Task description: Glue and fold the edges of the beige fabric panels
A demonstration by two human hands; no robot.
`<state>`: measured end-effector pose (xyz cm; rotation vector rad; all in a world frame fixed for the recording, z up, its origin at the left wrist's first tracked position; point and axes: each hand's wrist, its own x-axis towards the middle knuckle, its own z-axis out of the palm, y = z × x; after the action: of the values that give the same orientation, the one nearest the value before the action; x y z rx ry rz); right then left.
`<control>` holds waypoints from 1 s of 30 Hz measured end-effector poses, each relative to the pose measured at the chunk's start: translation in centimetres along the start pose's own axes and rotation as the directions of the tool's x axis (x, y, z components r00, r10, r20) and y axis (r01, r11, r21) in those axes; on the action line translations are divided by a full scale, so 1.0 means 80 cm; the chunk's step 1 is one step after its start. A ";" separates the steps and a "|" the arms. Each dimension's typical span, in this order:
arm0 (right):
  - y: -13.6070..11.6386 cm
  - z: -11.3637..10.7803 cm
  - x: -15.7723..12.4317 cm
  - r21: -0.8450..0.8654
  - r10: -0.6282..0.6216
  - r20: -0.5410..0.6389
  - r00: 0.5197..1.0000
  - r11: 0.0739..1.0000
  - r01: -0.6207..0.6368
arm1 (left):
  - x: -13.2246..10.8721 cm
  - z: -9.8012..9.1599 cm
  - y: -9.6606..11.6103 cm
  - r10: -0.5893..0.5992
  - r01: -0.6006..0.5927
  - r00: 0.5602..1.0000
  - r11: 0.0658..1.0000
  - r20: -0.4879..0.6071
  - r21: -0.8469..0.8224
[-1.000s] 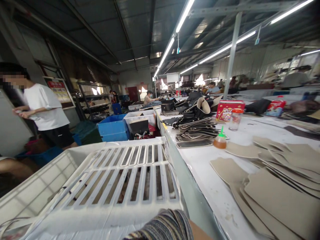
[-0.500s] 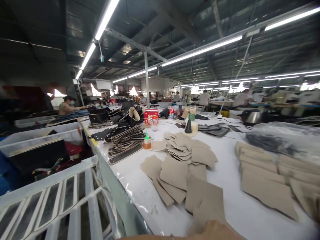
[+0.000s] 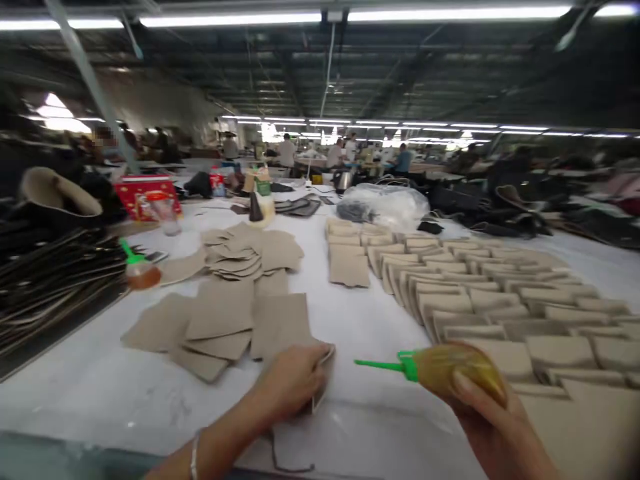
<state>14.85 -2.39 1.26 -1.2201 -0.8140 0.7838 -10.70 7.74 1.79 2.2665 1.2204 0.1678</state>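
Observation:
My left hand (image 3: 293, 380), with a bracelet at the wrist, pinches a beige sheet piece (image 3: 325, 373) whose edge stands up from the white table. Part of that piece is hidden behind the fingers. In my right hand (image 3: 493, 420) is a squeeze bottle (image 3: 460, 367) of amber liquid, tilted on its side. Its long green nozzle (image 3: 380, 365) points left towards the held piece, with a gap between them. Loose flat beige pieces (image 3: 220, 310) lie just beyond my left hand. Rows of folded beige pieces (image 3: 475, 303) spread out on the right.
A second green-tipped bottle (image 3: 143, 272) stands at the left by a stack of dark strips (image 3: 55, 293). Farther back are a red box (image 3: 135, 193), a clear jar (image 3: 165, 213), a black cone (image 3: 255, 208) and a plastic bag (image 3: 387, 205). People work in the background.
The view has swung to the right and lower. My left hand now shows fully with the beige piece, and my right hand with the bottle has come into view.

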 end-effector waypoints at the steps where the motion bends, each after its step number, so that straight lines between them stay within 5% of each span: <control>1: -0.004 0.001 -0.002 -0.017 0.031 0.003 1.000 0.999 -0.031 | 0.003 0.001 -0.001 0.004 -0.004 1.000 1.000 0.007 -0.002; 10: -0.005 0.034 0.004 -0.408 -0.179 0.206 0.962 0.878 0.250 | 0.000 0.004 0.000 -0.013 0.013 1.000 1.000 -0.003 0.012; 16: 0.004 0.051 0.014 -0.481 -0.292 0.319 0.902 0.770 0.420 | -0.001 0.004 0.001 -0.044 0.045 0.999 0.998 -0.017 0.049; 26: 0.006 0.064 0.023 -0.512 -0.334 0.407 0.850 0.687 0.516 | -0.003 0.008 0.007 -0.053 0.055 0.998 0.997 -0.042 0.050; 30: 0.005 0.062 0.022 -0.516 -0.281 0.409 0.868 0.714 0.474 | -0.002 0.011 0.006 -0.033 0.036 0.998 0.998 -0.054 0.049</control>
<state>11.40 1.57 1.83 -1.4294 -1.6123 0.3614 -10.10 7.06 1.33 2.2953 1.3040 0.1871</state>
